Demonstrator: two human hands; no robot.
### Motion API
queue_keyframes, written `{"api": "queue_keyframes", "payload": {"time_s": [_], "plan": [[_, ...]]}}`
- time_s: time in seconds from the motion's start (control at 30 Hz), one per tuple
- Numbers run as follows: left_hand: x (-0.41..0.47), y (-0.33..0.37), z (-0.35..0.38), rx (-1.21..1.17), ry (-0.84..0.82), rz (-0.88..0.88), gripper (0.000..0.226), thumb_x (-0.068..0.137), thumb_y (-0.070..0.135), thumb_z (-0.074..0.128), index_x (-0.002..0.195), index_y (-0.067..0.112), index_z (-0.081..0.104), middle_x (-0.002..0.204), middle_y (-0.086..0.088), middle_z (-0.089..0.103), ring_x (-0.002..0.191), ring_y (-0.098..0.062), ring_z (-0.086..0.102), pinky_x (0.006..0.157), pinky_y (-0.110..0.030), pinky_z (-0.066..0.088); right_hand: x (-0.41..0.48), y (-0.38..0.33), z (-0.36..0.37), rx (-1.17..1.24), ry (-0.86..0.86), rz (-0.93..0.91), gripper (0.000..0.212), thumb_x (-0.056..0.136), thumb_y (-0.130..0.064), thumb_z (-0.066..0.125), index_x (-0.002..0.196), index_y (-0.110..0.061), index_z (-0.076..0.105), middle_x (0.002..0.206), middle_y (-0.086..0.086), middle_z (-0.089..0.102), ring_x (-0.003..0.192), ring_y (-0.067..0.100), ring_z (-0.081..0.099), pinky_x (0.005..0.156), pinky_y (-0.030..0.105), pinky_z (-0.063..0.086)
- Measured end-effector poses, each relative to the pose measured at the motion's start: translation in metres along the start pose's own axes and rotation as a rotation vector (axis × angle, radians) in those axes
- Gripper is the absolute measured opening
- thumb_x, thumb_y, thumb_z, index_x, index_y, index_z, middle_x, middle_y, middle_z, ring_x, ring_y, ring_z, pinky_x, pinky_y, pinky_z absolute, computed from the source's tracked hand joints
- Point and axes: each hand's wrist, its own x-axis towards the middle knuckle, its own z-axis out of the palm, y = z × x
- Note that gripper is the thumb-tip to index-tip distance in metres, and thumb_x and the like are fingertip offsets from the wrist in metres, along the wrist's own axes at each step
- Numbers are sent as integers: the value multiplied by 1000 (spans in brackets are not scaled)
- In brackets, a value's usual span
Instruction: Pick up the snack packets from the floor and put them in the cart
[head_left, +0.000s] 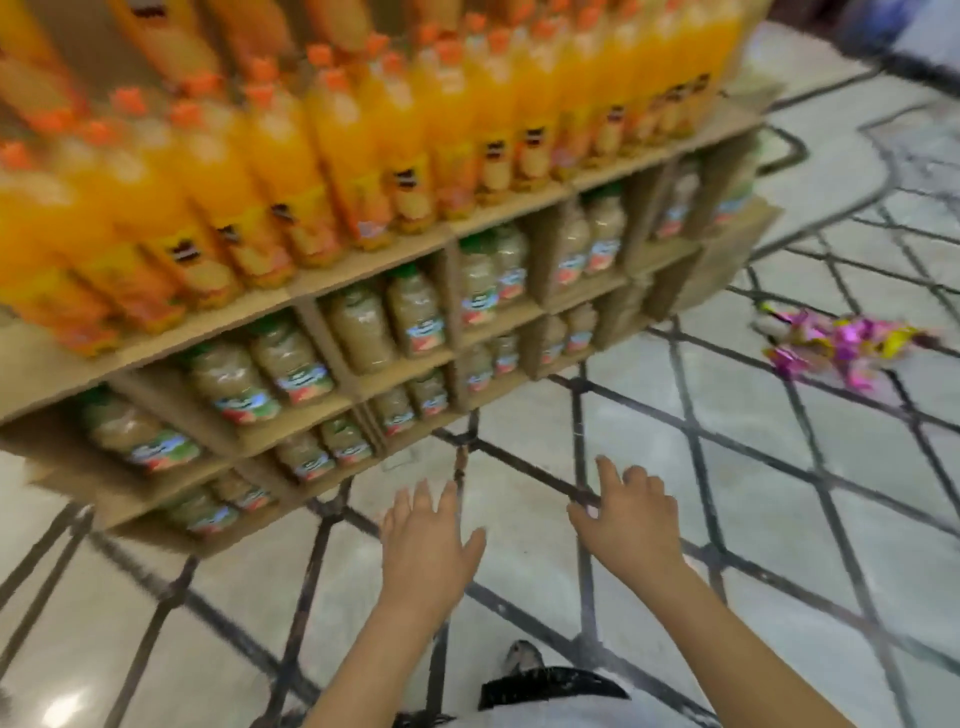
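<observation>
Both hands reach forward over the floor, side by side but not touching. The left hand is spread flat, palm down, fingers straight and fanned, holding nothing. The right hand is also empty, with its fingers loosely extended and the thumb out to the side. Bare forearms run back from both towards the bottom edge of the view.

The snack packets lie on the floor at the far right, well apart from either hand. They form a small crumpled heap of shiny pink, purple and yellow wrappers, too blurred to count. The floor is pale polished stone crossed by dark inlaid lines in a diamond pattern.

A cardboard shelf fills the left and top of the view, standing on the floor just beyond the fingertips. Its top tier carries rows of orange bottles with orange caps; the compartments below hold pale bottles with green caps and coloured labels.
</observation>
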Motion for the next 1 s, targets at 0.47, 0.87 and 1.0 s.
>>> {"api": "queue_keyframes", "payload": {"time_s": [0.47, 0.87, 1.0], "plan": [[85, 190, 3, 211, -123, 494, 72, 100, 58, 32, 158, 24, 7, 164, -11, 13, 151, -30, 8, 122, -41, 11, 7, 156, -18, 317, 17, 551, 64, 93, -53, 45, 147, -22, 28, 139, 11, 44, 126, 31, 41, 101, 41, 39], [270, 319, -54, 256, -171, 693, 75, 99, 60, 32, 158, 22, 4, 163, -13, 13, 151, -33, 6, 121, -41, 11, 167, 214, -87, 364, 91, 760, 65, 94, -50, 47, 148, -21, 28, 132, 11, 47, 120, 32, 43, 94, 39, 40], [330, 364, -75, 266, -144, 763, 75, 99, 61, 32, 158, 22, 7, 163, -13, 17, 150, -32, 10, 122, -42, 14, 218, 232, -114, 392, 152, 822, 65, 94, -49, 45, 149, -21, 25, 133, 11, 47, 120, 30, 42, 96, 40, 41]]}}
